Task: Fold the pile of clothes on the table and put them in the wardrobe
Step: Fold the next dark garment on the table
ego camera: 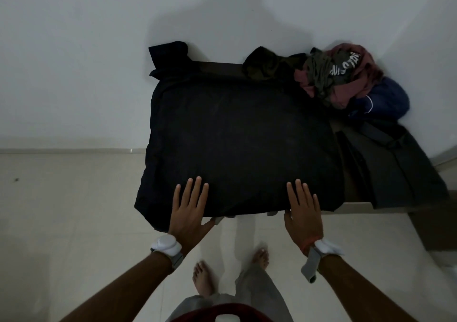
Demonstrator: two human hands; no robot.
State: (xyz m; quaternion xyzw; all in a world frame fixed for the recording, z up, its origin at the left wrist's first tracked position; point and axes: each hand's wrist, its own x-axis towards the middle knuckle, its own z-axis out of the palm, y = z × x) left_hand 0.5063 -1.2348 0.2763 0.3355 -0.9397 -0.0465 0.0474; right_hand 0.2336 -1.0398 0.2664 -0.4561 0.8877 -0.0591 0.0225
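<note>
While the left hand (pixel 189 206) lies flat with straight fingers on the near edge of the spread black cloth garment (pixel 237 143), the right hand (pixel 303 210) presses likewise; behind, a crumpled maroon-olive-navy clothes heap (pixel 346 79) mostly hides the dark wooden table (pixel 351 181).

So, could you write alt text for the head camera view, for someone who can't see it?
Seen from above, a person's left hand and right hand lie flat on the near edge of a black garment spread over a table. A crumpled pile of clothes sits at the table's far right corner, by a white wall.
</note>
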